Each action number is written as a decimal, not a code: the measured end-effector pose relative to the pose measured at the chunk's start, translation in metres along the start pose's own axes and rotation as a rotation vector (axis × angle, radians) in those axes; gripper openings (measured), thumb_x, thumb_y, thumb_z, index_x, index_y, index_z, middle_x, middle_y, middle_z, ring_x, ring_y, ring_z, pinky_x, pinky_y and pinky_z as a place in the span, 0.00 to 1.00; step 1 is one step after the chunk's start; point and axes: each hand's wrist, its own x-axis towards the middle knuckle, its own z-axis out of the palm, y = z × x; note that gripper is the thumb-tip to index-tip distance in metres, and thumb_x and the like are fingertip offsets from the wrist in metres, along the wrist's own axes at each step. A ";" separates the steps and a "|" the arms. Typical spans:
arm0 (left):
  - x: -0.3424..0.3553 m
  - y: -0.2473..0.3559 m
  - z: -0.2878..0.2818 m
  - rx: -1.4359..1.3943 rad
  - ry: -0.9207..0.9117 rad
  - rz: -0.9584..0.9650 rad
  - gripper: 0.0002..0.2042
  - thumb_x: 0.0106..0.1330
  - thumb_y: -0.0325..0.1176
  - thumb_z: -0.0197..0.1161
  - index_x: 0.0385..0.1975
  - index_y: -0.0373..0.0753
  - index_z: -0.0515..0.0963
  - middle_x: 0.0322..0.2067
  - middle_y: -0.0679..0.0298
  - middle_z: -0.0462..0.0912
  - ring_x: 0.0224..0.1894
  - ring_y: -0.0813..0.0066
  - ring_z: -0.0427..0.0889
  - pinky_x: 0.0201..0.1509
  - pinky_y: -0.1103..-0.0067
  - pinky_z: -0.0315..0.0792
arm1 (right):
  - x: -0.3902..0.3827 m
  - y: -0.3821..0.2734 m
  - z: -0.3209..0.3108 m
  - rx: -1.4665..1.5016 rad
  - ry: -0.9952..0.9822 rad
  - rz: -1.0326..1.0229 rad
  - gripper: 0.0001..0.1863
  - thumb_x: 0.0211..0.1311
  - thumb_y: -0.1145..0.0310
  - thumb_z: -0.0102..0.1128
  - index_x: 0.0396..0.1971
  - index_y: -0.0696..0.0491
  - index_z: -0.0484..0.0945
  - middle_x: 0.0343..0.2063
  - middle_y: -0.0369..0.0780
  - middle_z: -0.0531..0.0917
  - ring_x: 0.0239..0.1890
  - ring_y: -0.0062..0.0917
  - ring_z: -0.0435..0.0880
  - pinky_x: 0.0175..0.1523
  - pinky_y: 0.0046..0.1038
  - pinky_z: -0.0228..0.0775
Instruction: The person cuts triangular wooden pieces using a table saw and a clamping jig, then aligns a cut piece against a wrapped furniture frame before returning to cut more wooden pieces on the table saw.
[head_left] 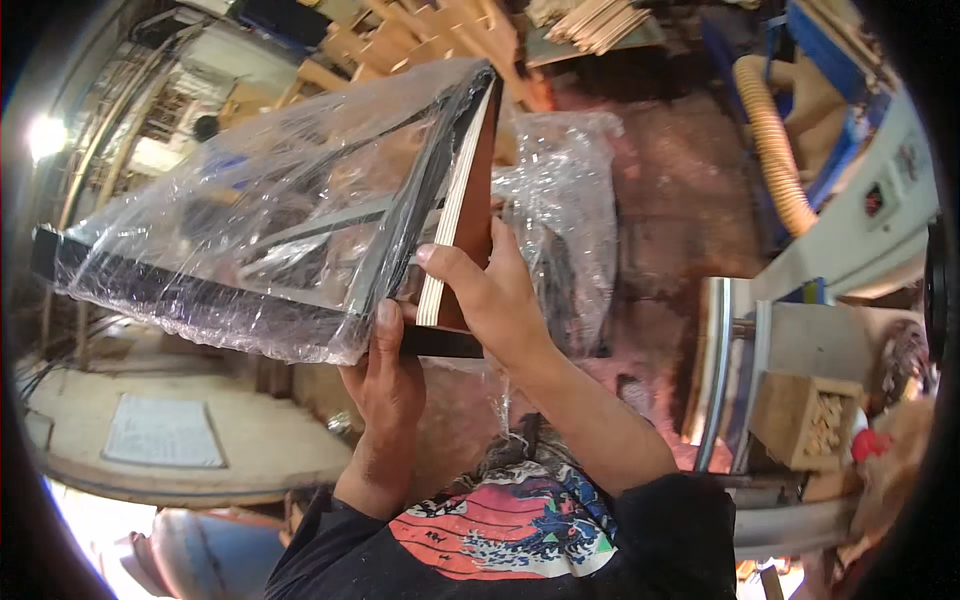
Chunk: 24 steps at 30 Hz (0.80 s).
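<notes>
A large black frame in crinkled clear plastic wrap slants across the upper left. At its right end is a brown board with a pale, layered edge. My left hand grips the frame's lower corner, thumb against the wrap. My right hand grips the board, its thumb over the pale edge and its other fingers mostly hidden behind. More clear plastic lies beyond my right hand, further away.
Wooden pieces and stacked slats are behind. At right stand a machine with a ribbed hose and a wooden box of small pieces. A worktop with a white sheet sits at lower left.
</notes>
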 end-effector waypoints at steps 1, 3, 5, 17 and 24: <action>0.000 -0.002 0.002 0.105 -0.003 0.013 0.13 0.74 0.30 0.60 0.55 0.34 0.74 0.41 0.61 0.83 0.44 0.73 0.80 0.52 0.74 0.74 | -0.002 -0.007 -0.001 0.057 -0.041 0.093 0.28 0.58 0.63 0.68 0.53 0.63 0.70 0.45 0.45 0.79 0.44 0.29 0.82 0.48 0.31 0.77; 0.001 -0.009 -0.001 0.150 -0.071 0.079 0.13 0.77 0.29 0.58 0.56 0.30 0.73 0.37 0.61 0.84 0.40 0.75 0.81 0.50 0.77 0.74 | -0.004 -0.014 0.004 0.100 0.006 0.166 0.18 0.59 0.68 0.61 0.47 0.60 0.74 0.38 0.41 0.81 0.31 0.25 0.83 0.27 0.23 0.76; 0.004 -0.013 -0.003 0.022 -0.137 0.063 0.12 0.77 0.30 0.58 0.54 0.30 0.73 0.36 0.62 0.84 0.39 0.75 0.81 0.48 0.77 0.74 | -0.008 -0.018 0.002 0.059 -0.002 0.204 0.17 0.59 0.67 0.61 0.45 0.61 0.75 0.36 0.41 0.81 0.30 0.25 0.83 0.25 0.23 0.74; 0.019 -0.024 -0.023 0.446 -0.451 0.006 0.37 0.67 0.68 0.58 0.29 0.29 0.83 0.27 0.52 0.84 0.32 0.62 0.81 0.42 0.66 0.73 | -0.191 -0.025 0.010 -0.960 0.530 -0.195 0.45 0.52 0.58 0.78 0.65 0.65 0.66 0.50 0.45 0.79 0.51 0.27 0.79 0.61 0.30 0.70; 0.040 -0.064 -0.010 0.452 -0.423 0.111 0.41 0.65 0.71 0.56 0.33 0.26 0.83 0.29 0.42 0.85 0.34 0.49 0.84 0.42 0.57 0.72 | -0.355 0.042 0.039 -1.073 1.067 -0.358 0.44 0.59 0.61 0.76 0.69 0.61 0.60 0.59 0.50 0.75 0.63 0.34 0.74 0.67 0.35 0.65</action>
